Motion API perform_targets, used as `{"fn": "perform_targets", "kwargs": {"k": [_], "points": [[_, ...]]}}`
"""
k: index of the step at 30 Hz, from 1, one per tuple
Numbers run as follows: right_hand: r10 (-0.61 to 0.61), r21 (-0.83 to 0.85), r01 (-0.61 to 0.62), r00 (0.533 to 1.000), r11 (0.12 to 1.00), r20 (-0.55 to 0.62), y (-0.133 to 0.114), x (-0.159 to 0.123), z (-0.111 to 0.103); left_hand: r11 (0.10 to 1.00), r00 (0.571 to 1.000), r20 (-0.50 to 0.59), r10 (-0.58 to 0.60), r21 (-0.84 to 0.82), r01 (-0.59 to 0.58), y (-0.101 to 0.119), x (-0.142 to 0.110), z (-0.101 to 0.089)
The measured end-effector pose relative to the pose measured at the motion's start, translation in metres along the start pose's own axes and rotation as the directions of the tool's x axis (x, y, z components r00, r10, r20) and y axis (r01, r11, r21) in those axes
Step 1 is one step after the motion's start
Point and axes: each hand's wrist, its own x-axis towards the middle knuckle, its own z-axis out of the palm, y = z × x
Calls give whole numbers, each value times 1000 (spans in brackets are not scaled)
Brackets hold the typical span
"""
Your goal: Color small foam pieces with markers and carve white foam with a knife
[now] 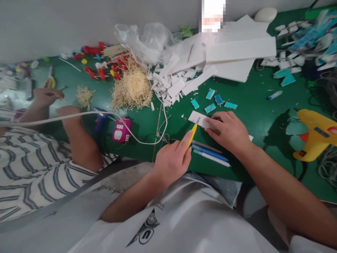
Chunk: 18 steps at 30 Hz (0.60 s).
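Just beyond the row of pens [212, 153] on the green worktop [263, 105], a narrow white strip [195, 117], perhaps foam board, lies flat with the tip of a yellow-handled knife [193, 135] set on its face. Judging by that, the step in hand looks like scoring or cutting across the strip. The move from here calls for a firm hold on the strip and a controlled pull of the blade, with the right fingertips well clear of its line. The left hand [172, 158], just to the left of the pens, has its fingers closed around the knife, the forefinger stretched along the handle towards the blade. The right hand [230, 131], beyond the pens towards their right end, lies over the strip with its fingers partly spread and slightly bent, seemingly pressing down rather than wrapped around; whether the thumb also pinches the near edge, I cannot tell. Five small blue pieces [210, 93] lie farther beyond the pens than the strip does, a heap of white scraps [176, 88] sits beyond and to the left of the pens, and a yellow glue gun [312, 123] stands well apart to their right.
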Motion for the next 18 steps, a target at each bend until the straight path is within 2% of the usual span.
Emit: {"fn": "perform_targets", "kwargs": {"k": [4,10,18], "points": [[-12,-9,12,1000,1000,2,1,0,0,999,993,113,-37,-6,38,-2,10,10],[-12,-15,12,1000,1000,-5,1,0,2,995,953,286,-97,25,94,0,21,18],[-16,-17,16,1000,1000,5,1,0,1,997,951,298,-79,-2,83,0,18,19]]}}
